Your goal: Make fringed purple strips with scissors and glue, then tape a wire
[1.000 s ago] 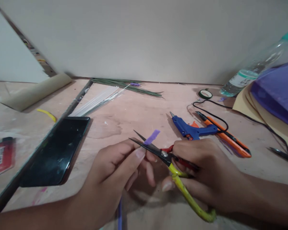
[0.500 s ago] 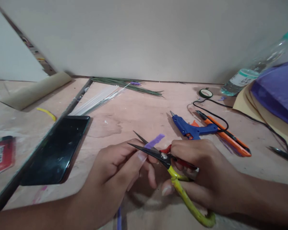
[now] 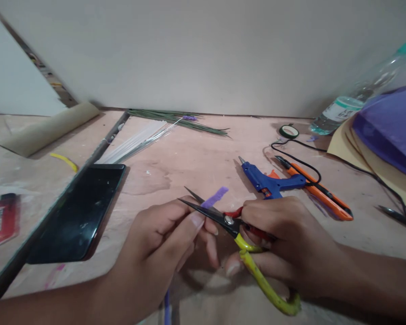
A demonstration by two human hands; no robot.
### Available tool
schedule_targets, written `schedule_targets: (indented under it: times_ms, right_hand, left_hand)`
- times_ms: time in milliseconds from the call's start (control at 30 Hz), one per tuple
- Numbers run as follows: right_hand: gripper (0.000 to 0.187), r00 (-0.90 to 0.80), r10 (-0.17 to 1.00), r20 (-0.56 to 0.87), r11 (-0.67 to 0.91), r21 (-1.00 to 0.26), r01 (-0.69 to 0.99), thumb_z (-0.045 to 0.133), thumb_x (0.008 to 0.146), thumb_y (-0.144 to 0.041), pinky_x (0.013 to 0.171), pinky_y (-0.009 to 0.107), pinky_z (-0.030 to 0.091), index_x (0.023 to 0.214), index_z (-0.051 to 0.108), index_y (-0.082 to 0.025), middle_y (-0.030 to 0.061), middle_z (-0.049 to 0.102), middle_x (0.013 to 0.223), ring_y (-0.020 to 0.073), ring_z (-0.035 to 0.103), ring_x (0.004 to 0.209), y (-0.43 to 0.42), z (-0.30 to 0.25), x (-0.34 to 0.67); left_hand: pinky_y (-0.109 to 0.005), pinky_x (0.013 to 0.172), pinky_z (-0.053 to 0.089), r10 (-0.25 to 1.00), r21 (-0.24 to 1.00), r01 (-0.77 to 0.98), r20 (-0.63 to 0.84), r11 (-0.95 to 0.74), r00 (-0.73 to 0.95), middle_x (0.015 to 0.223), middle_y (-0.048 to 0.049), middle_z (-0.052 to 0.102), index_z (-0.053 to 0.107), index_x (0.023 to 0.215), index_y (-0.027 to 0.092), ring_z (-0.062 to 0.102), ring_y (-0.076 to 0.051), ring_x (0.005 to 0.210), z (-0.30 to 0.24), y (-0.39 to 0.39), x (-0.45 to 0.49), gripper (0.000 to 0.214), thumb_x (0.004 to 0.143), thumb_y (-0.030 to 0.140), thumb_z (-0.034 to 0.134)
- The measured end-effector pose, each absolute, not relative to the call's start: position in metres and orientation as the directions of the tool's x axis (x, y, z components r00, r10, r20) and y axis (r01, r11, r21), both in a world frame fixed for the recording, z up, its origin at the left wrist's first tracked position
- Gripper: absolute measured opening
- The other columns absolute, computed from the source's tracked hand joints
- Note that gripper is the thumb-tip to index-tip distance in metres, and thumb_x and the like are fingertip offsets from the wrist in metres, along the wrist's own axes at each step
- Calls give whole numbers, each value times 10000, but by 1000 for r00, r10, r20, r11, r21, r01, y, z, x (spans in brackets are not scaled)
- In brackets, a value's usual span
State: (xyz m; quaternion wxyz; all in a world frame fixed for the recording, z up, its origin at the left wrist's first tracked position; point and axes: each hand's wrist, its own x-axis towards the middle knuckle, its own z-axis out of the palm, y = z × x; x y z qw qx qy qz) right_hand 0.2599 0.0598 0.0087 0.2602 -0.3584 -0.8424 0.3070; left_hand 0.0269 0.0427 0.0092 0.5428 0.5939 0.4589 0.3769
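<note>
My left hand [image 3: 162, 243] pinches a narrow purple strip [image 3: 215, 197], whose upper end sticks up between the open black blades of a pair of scissors [image 3: 223, 220]. The strip's lower end hangs below my hand near the bottom edge. My right hand [image 3: 284, 239] grips the scissors by their red and yellow handles, with the yellow loop [image 3: 274, 295] curving down beneath the palm. Both hands hover just above the pinkish wooden table [image 3: 196, 162].
A black phone [image 3: 77, 212] lies left, a red lighter [image 3: 3, 223] beyond it. A blue glue gun [image 3: 269, 180], orange cutter [image 3: 320, 194], black cable and tape roll [image 3: 288, 131] lie right. Green wires [image 3: 176, 118], clear sticks, water bottle [image 3: 355, 101] and purple paper [image 3: 392, 131] sit behind.
The scissors and the purple strip have shifted slightly left and down with both hands. The blades stay apart around the strip.
</note>
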Motion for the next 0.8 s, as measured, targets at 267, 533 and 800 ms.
schedule_targets:
  times_ms: [267,533,800]
  right_hand:
    - [598,-606,762,229,564,-695,446,785,991,-548,514,228,246,676,417,-198,-86,421,611,65,334,524,60,9,260]
    - [568,-601,773,204,549,-689,472,760,1004,-557,544,246,271,690,443,-205,-68,464,624,88,361,554,59,13,258]
    - [525,-612,777,143,492,-745,450,799,966,-561,577,260,304,713,503,-209,-53,511,658,105,423,593,58,13,257]
  left_hand:
    - [-205,420,288,934,975,12,-218,224,282,604,-49,775,780,807,195,428,-103,439,10,41,28,280,965,391,658]
    - [-226,454,315,935,972,-38,-214,234,282,677,-54,791,820,950,185,453,-110,485,9,39,25,281,1006,391,637]
    - [-207,437,297,932,982,-9,-177,189,316,577,-15,696,763,744,183,432,-97,469,10,42,29,357,1018,377,644]
